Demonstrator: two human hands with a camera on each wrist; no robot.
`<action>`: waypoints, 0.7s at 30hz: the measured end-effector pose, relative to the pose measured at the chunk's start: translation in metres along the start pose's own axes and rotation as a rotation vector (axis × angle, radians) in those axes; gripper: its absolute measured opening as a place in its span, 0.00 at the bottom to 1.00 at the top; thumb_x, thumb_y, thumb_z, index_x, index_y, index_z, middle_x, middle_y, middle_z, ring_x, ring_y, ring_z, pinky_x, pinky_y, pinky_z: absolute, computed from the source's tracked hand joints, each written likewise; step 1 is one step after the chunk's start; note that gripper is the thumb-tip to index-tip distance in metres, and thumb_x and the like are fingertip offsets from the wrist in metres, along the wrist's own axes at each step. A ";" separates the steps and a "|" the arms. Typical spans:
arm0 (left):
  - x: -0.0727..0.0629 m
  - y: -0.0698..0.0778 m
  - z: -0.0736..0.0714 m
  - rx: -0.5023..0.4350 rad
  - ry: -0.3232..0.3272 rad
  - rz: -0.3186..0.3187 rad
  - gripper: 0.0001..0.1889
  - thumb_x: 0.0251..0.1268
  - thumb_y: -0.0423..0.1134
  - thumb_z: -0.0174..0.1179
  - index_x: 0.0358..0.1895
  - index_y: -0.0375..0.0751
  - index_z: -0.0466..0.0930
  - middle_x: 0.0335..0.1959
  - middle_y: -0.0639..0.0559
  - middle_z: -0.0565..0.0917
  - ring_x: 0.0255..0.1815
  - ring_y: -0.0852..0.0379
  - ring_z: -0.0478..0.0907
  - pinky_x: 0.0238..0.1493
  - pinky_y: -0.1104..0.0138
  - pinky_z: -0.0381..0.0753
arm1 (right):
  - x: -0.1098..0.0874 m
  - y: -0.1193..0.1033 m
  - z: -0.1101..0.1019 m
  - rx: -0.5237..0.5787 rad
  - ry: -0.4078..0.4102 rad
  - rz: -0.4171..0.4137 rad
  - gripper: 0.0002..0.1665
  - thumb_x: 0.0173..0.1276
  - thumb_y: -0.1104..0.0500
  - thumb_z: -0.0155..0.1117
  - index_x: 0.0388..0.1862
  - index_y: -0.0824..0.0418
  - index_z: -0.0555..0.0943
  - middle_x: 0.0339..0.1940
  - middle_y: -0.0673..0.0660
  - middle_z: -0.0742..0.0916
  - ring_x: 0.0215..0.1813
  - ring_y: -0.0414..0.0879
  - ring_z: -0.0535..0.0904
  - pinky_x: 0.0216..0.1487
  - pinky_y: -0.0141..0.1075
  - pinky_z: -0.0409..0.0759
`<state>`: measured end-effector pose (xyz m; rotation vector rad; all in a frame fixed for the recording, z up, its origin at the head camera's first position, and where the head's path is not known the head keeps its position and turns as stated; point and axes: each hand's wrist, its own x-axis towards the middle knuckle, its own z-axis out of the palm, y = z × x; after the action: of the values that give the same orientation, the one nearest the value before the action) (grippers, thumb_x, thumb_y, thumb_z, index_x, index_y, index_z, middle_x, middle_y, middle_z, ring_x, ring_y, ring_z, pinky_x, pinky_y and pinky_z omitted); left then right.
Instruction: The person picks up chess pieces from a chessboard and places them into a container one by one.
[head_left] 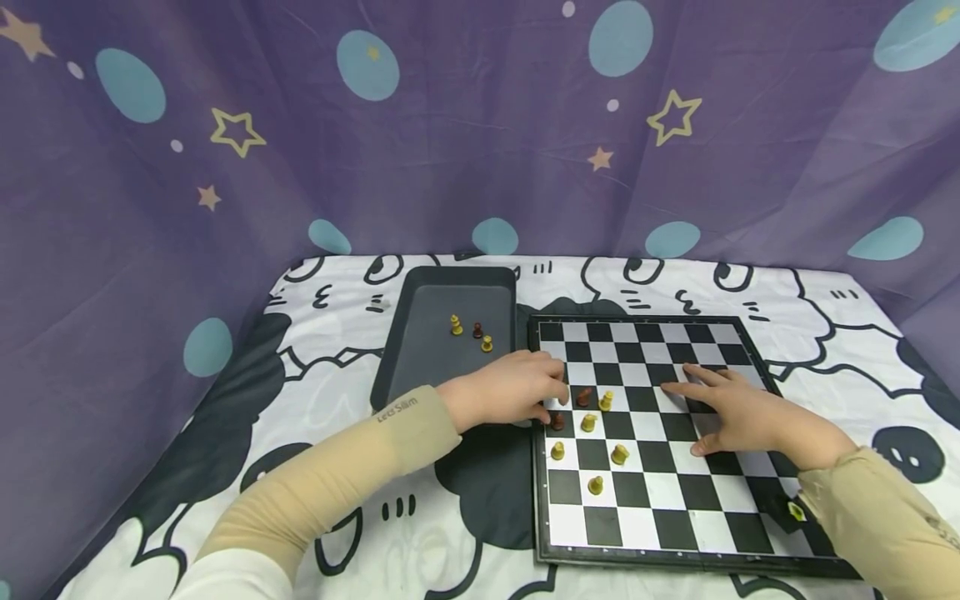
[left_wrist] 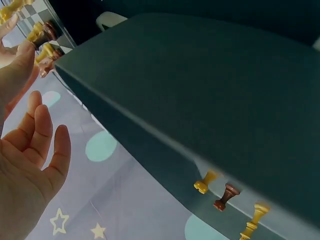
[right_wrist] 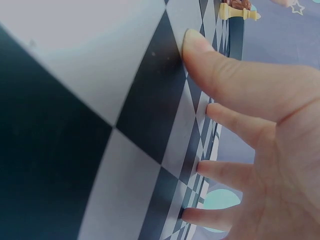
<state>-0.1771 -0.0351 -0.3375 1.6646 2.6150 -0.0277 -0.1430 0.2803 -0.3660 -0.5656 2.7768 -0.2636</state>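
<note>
My left hand (head_left: 517, 387) hovers over the left edge of the chessboard (head_left: 663, 462). Its thumb and forefinger are parted close to a dark brown chess piece (head_left: 557, 421); whether they touch it cannot be told. In the left wrist view the other fingers (left_wrist: 61, 145) are loosely bent. Another brown piece (head_left: 584, 397) stands beside a taller yellow piece (head_left: 606, 401), with a yellow knight-like piece (head_left: 588, 422) in front. My right hand (head_left: 738, 412) rests on the board's right part, fingers spread and fingertips touching the squares, holding nothing.
A dark grey tray (head_left: 431, 367) lies left of the board, holding two yellow pieces, one being the taller piece (head_left: 456, 325), and a brown pawn (head_left: 477, 331). More yellow pieces, including one (head_left: 619, 454), stand at the board's near left. A purple curtain (head_left: 480, 167) hangs behind.
</note>
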 end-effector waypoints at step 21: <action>0.004 0.003 0.004 0.032 -0.015 0.025 0.08 0.58 0.41 0.66 0.41 0.56 0.86 0.41 0.57 0.79 0.43 0.59 0.74 0.46 0.67 0.74 | 0.000 -0.001 0.000 0.010 -0.018 0.014 0.52 0.38 0.43 0.78 0.66 0.52 0.71 0.69 0.75 0.62 0.62 0.85 0.55 0.54 0.73 0.60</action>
<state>-0.1759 -0.0300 -0.3420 1.6993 2.5960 -0.0813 -0.1425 0.2797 -0.3653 -0.5433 2.7598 -0.2685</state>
